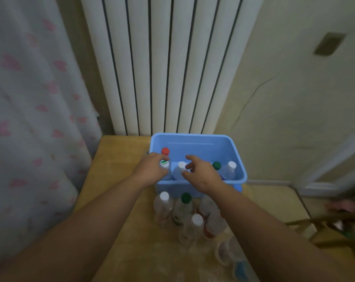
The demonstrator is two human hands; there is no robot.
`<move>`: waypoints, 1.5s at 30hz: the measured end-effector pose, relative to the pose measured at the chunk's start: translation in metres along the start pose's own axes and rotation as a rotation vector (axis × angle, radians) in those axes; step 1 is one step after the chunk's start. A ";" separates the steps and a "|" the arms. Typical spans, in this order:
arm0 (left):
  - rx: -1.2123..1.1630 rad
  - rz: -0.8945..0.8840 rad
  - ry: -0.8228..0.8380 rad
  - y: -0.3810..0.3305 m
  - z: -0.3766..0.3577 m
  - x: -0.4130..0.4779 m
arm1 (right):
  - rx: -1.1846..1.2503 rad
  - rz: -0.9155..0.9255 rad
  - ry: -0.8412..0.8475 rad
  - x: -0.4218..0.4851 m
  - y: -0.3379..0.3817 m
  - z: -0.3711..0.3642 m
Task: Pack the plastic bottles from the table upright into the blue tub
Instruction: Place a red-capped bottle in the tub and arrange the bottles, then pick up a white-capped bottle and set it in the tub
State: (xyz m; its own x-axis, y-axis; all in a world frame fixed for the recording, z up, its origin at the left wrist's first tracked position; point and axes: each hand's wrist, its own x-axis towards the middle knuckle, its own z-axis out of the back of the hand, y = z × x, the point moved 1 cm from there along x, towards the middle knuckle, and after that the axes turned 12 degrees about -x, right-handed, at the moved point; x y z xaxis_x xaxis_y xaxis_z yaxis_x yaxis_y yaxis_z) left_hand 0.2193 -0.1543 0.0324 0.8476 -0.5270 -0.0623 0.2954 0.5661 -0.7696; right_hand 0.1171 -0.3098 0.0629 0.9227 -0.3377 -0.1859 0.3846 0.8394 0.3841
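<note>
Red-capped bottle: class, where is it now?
Head view: the red-capped bottle stands in the far left corner of the blue tub, just beyond the left hand.

Person, seen from their own head camera. Only arms and hands are in shot.

Left forearm [81, 231]: bare along its whole visible length, from frame edge to wrist. It looks thick near the camera and narrows toward the wrist, as a wide lens renders it.

Right forearm [274, 231]: likewise bare throughout, with the same taper.

Left hand [151, 169]: bare. The back of the hand and the knuckle line show; the fingertips are partly hidden.

Right hand [202, 175]: bare. The back of the hand, the thumb and separate fingers can be made out.

The light is dim and the picture soft, so nails, creases and finer surface detail cannot be told. The upper arms lie outside the frame.
</note>
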 end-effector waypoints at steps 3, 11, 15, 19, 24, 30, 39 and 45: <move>0.011 -0.011 -0.020 -0.012 -0.006 -0.015 | -0.020 0.014 0.016 -0.016 -0.008 0.005; -0.004 0.042 -0.029 -0.035 -0.046 -0.061 | -0.035 0.090 0.086 -0.053 -0.034 0.008; -0.045 0.091 -0.009 -0.035 -0.066 -0.084 | -0.033 0.124 0.114 -0.068 -0.047 0.003; -0.069 0.138 0.017 -0.030 -0.080 -0.102 | -0.051 0.123 0.143 -0.079 -0.053 -0.011; -0.044 0.193 0.081 -0.017 -0.095 -0.111 | -0.116 0.164 0.196 -0.083 -0.057 -0.028; -0.059 0.203 0.203 -0.004 -0.114 -0.123 | -0.202 0.217 0.314 -0.087 -0.065 -0.046; -0.131 0.201 0.342 -0.014 -0.114 -0.132 | -0.162 0.230 0.250 -0.099 -0.072 -0.046; -0.118 0.194 0.425 -0.030 -0.100 -0.125 | -0.015 0.297 0.210 -0.096 -0.062 -0.017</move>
State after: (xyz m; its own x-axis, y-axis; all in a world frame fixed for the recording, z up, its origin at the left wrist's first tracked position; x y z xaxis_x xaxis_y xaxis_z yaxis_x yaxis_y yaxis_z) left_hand 0.0603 -0.1682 -0.0002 0.6199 -0.6448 -0.4471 0.0764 0.6168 -0.7834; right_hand 0.0043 -0.3219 0.0417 0.9679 0.0152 -0.2510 0.0990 0.8946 0.4359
